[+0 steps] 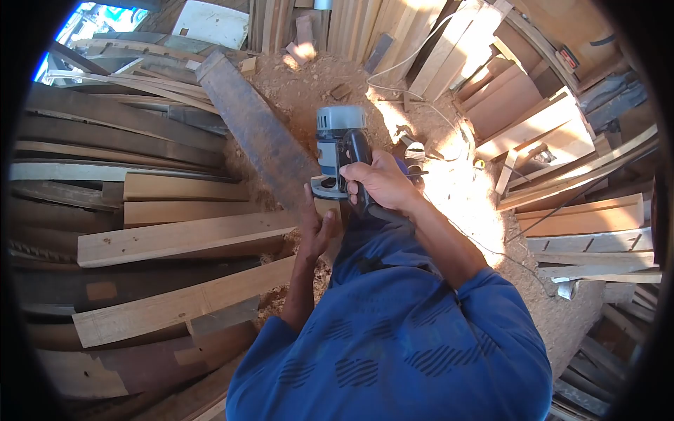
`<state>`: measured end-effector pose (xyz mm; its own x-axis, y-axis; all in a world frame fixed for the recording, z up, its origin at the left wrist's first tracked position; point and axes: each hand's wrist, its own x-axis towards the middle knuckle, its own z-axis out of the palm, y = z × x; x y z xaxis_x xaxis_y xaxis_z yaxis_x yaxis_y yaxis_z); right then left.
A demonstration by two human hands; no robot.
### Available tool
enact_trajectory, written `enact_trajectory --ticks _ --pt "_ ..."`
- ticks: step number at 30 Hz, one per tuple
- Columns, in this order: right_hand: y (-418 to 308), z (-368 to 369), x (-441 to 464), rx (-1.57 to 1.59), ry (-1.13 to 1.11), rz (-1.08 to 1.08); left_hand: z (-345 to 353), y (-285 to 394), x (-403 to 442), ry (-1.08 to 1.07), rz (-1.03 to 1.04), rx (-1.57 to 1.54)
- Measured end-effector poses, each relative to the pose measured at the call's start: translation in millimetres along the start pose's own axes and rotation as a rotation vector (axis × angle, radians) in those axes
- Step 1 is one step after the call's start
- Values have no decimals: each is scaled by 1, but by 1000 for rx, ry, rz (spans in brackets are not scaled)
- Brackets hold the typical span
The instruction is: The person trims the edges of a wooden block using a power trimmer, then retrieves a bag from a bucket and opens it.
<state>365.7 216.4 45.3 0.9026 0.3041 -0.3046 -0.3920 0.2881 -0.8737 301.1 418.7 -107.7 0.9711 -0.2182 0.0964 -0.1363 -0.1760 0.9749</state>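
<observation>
Right hand point(385, 184) grips grey cylindrical power tool point(328, 152) by black handle point(359, 151); left hand point(314, 228) open, near tool's seven o'clock.

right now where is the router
In the head view, the router is just above centre, gripped by the right hand, right of the long weathered plank.

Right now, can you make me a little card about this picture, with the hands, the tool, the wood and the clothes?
Right hand: wrapped around the black handle
Left hand: beside the tool's base; its grip is unclear
Power tool: upright, with a pale, rounded top
Wood: pale boards and darker planks on the picture's left
Shirt: blue, with dark striped shapes
</observation>
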Motion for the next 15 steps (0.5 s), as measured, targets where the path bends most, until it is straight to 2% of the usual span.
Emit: enact_trajectory --ticks 8,15 --pt "-2 12 18 -166 -34 -12 0 12 8 11 -56 -72" --pt "-1 23 25 -35 -19 55 -8 -5 10 21 -43 -60"
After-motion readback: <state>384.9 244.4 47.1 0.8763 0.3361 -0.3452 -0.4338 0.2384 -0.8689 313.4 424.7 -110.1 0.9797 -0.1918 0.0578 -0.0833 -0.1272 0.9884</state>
